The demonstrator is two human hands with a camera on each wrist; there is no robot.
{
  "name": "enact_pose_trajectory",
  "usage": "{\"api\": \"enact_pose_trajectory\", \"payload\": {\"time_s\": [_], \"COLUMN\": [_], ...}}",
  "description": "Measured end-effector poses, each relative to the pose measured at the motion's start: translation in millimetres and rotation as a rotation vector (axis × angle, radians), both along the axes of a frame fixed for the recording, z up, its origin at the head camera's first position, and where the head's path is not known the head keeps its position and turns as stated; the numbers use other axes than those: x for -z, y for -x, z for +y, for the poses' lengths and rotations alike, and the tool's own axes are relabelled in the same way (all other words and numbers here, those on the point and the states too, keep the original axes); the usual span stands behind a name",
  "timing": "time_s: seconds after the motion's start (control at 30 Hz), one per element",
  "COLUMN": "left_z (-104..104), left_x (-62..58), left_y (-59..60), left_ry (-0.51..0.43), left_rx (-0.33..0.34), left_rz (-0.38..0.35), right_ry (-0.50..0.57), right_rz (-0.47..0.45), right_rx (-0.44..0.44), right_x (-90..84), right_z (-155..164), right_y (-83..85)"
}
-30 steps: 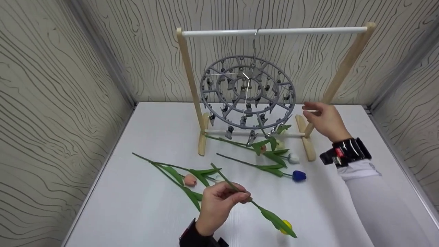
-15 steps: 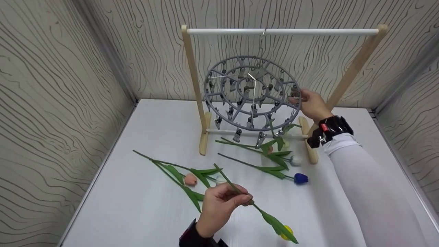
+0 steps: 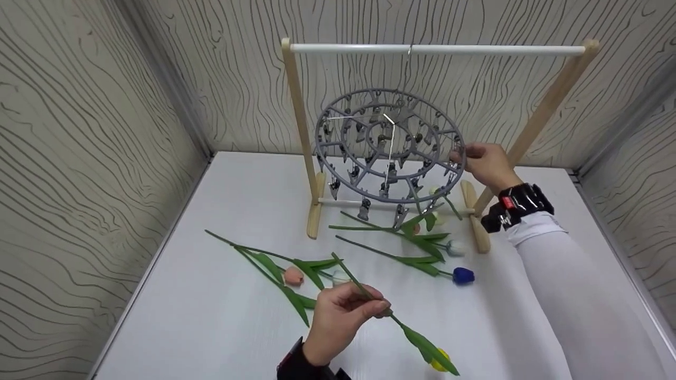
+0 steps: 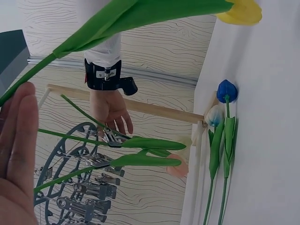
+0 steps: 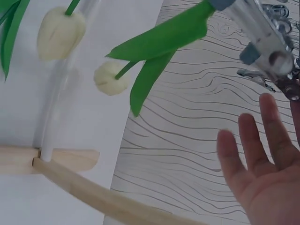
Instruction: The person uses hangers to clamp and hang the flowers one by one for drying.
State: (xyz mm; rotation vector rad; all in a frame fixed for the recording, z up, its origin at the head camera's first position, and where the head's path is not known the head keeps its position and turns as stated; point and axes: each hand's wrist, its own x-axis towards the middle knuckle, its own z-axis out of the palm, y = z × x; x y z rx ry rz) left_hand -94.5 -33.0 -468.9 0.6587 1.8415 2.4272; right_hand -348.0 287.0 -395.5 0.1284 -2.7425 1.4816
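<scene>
My left hand point(image 3: 343, 319) pinches the green stem of a yellow tulip point(image 3: 422, 342), its bloom pointing down to the lower right. At the right rim of the round grey clip hanger point(image 3: 388, 200) is my right hand point(image 3: 488, 163). In the right wrist view its index finger meets the end of a metal clip point(image 5: 276, 56), the other fingers spread; the thumb is out of that view. Tulips hang from hanger clips: a pink tulip point(image 4: 177, 166) in the left wrist view and a cream tulip point(image 5: 110, 78) in the right.
The hanger hooks over the white bar point(image 3: 348, 48) of a wooden stand point(image 3: 298, 105). On the white table point(image 3: 179, 295) lie a blue tulip point(image 3: 463, 275), a white tulip point(image 3: 455, 247), a peach tulip point(image 3: 293, 276) and others, partly overlapping. Patterned walls close in the back and sides.
My right hand has moved left from beside the stand's right post to the hanger's rim, then slightly down along it. The left hand stays nearly in place with the yellow tulip.
</scene>
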Motion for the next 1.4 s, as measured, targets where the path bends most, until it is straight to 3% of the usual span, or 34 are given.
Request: {"api": "enact_pose_trajectory", "payload": {"time_s": [0.13, 0.3, 0.5, 0.63, 0.93, 1.13, 1.4], "left_z": [0, 0, 1, 1, 6, 11, 23], "left_x": [0.5, 1.4, 1.2, 0.3, 0.8, -1.7, -1.9], "left_y": [1.2, 3.8, 9.7, 15.1, 38.0, 56.7, 82.1], "left_ry": [-0.008, 0.006, 0.020, 0.020, -0.022, -0.066, -0.096], "left_rx": [0.003, -0.003, -0.015, -0.037, -0.122, -0.180, -0.251], "left_rz": [-0.006, -0.027, -0.043, -0.059, -0.011, -0.044, -0.059], "right_ry": [-0.015, -0.035, 0.010, -0.036, -0.082, -0.099, -0.026], "right_rz": [-0.017, 0.029, 0.065, 0.046, -0.001, -0.001, 0.022], "right_rx": [-0.016, -0.036, -0.114, -0.129, -0.176, -0.207, -0.192], "right_x": [1.3, 1.6, 3.9, 4.3, -0.4, -7.7, -11.2], "right_z": [8, 15, 17, 14, 1, -12, -37], "right_y": [-8.5, -22.4, -35.8, -45.7, -70.7, -88.4, -109.9]}}
